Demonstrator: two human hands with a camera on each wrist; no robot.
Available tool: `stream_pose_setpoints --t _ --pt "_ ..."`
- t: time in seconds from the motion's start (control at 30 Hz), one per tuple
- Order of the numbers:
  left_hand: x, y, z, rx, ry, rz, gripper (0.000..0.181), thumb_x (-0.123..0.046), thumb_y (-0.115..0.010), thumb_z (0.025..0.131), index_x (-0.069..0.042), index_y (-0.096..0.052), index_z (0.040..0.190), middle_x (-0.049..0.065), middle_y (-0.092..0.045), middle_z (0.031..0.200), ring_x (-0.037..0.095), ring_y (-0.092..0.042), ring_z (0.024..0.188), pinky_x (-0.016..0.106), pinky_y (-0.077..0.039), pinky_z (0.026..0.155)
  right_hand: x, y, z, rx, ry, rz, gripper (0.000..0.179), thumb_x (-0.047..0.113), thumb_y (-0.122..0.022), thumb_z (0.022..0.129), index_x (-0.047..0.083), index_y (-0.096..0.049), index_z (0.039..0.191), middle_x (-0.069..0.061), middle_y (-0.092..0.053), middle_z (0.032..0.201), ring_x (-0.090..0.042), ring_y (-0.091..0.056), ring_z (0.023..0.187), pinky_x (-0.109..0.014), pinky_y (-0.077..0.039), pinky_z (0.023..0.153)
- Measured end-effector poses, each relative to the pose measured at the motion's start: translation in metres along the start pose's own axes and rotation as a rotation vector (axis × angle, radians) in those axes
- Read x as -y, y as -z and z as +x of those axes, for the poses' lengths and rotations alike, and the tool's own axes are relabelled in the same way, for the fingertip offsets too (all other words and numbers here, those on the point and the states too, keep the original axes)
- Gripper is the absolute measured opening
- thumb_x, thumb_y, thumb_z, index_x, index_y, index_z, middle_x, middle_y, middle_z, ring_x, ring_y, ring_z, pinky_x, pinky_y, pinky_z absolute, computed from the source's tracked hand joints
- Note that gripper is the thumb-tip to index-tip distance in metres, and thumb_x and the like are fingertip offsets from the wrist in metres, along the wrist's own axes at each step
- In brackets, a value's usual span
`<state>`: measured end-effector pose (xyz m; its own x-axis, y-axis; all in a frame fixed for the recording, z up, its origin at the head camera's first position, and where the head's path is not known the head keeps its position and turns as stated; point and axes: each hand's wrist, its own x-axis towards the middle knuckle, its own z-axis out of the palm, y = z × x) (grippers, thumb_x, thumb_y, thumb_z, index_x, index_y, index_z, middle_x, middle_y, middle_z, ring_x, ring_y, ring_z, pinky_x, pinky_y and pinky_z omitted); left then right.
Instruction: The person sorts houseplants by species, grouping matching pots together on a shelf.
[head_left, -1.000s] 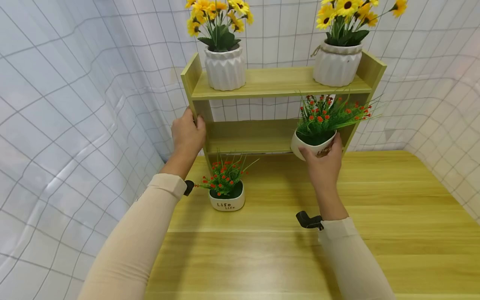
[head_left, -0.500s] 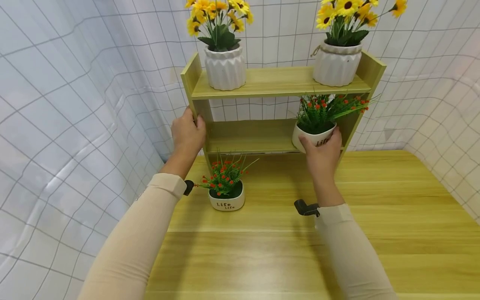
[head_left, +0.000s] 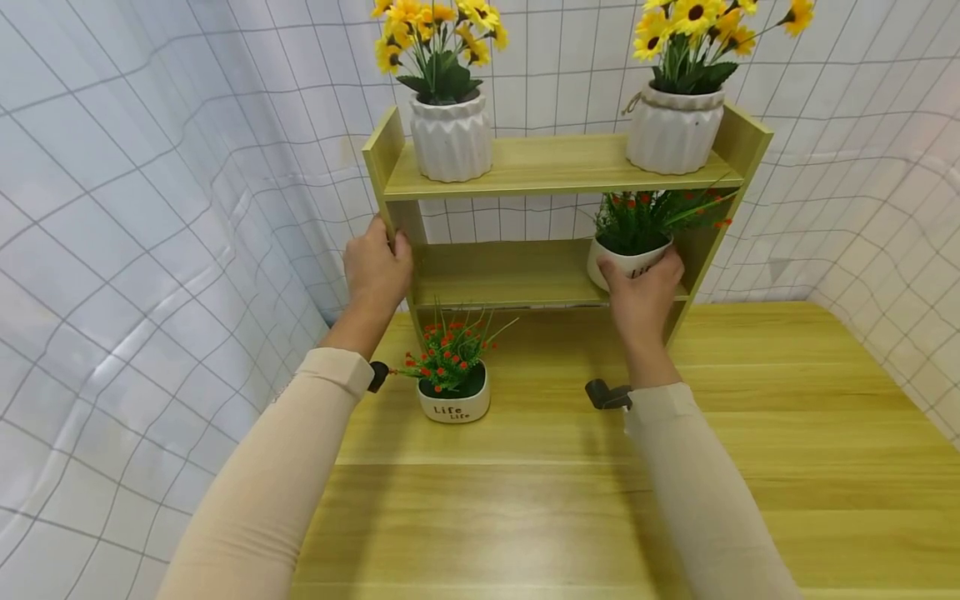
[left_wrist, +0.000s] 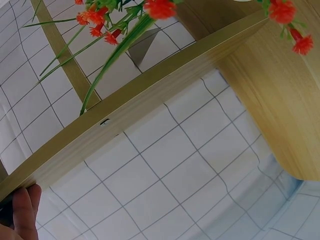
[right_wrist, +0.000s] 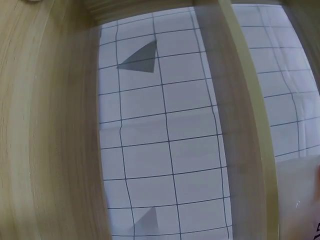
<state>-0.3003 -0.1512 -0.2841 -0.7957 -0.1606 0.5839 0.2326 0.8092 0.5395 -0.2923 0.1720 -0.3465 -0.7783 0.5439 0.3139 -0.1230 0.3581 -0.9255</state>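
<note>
My left hand [head_left: 377, 265] grips the left side panel of a wooden shelf rack [head_left: 551, 163]; its fingertips also show at the panel edge in the left wrist view. With thumb and fingers, my right hand [head_left: 647, 296] holds a white flowerpot [head_left: 609, 265] with "Life" lettering, red blooms and green grass. That pot is at the right end of the middle shelf, its flower tops partly hidden behind the top board. A matching flowerpot [head_left: 455, 406] stands on the table below the left hand. In the right wrist view, the held pot [right_wrist: 299, 192] is blurred at the right edge.
Two white ribbed vases, left [head_left: 451, 140] and right [head_left: 675, 132], with yellow sunflowers stand on the top board. The rack rests on a wood-grain table [head_left: 517, 517]. White grid-patterned cloth [head_left: 150, 250] hangs behind and at both sides.
My right hand has moved the flowerpot forward and slightly up, deeper into the middle compartment, and its flowers went under the top board. The left hand stays on the side panel.
</note>
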Motion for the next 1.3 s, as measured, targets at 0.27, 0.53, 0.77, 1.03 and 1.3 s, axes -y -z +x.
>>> stream_pose_setpoints --t 0.27,0.53,0.77,1.03,1.3 --pt "0.0 0.001 0.0 -0.004 -0.01 -0.001 0.024 -0.017 -0.051 0.1 0.004 -0.062 0.103 0.026 -0.07 0.096 0.045 -0.067 0.094 0.052 -0.053 0.077 -0.001 -0.013 0.006 -0.109 0.03 0.001 0.096 0.039 -0.083 0.077 0.002 -0.029 0.148 -0.016 -0.033 0.144 -0.03 -0.037 0.13 -0.031 -0.029 0.11" --pt "0.0 0.001 0.0 -0.001 -0.021 0.001 0.024 -0.017 -0.051 0.1 0.004 -0.062 0.101 0.025 -0.071 0.095 0.045 -0.067 0.093 0.052 -0.052 0.077 -0.003 -0.017 0.008 -0.144 0.003 0.007 0.1 0.041 -0.084 0.075 0.004 -0.026 0.147 -0.013 -0.026 0.148 -0.028 -0.028 0.135 -0.028 -0.023 0.112" --pt "0.0 0.001 -0.001 0.002 -0.009 0.006 0.024 -0.018 -0.051 0.1 0.004 -0.062 0.102 0.025 -0.071 0.096 0.045 -0.067 0.094 0.052 -0.053 0.077 -0.004 -0.013 -0.008 -0.112 -0.009 0.108 0.108 0.048 -0.082 0.077 0.014 -0.016 0.156 -0.003 -0.013 0.159 -0.016 -0.018 0.144 -0.027 -0.023 0.112" --pt "-0.001 0.001 0.0 -0.004 -0.023 0.01 0.023 -0.017 -0.051 0.1 0.004 -0.061 0.1 0.025 -0.07 0.093 0.046 -0.067 0.091 0.052 -0.053 0.076 -0.026 -0.013 -0.064 0.003 0.176 0.179 0.085 0.037 -0.078 0.085 0.01 -0.031 0.151 0.0 -0.029 0.154 -0.017 -0.033 0.136 -0.039 -0.03 0.109" --pt "0.0 0.0 0.0 0.004 -0.007 0.011 0.023 -0.017 -0.051 0.1 0.004 -0.061 0.1 0.025 -0.07 0.094 0.045 -0.067 0.092 0.051 -0.053 0.077 -0.045 -0.025 -0.108 0.266 0.098 0.153 0.077 0.03 -0.076 0.088 0.002 -0.036 0.147 -0.014 -0.036 0.15 -0.028 -0.035 0.137 -0.048 -0.031 0.11"
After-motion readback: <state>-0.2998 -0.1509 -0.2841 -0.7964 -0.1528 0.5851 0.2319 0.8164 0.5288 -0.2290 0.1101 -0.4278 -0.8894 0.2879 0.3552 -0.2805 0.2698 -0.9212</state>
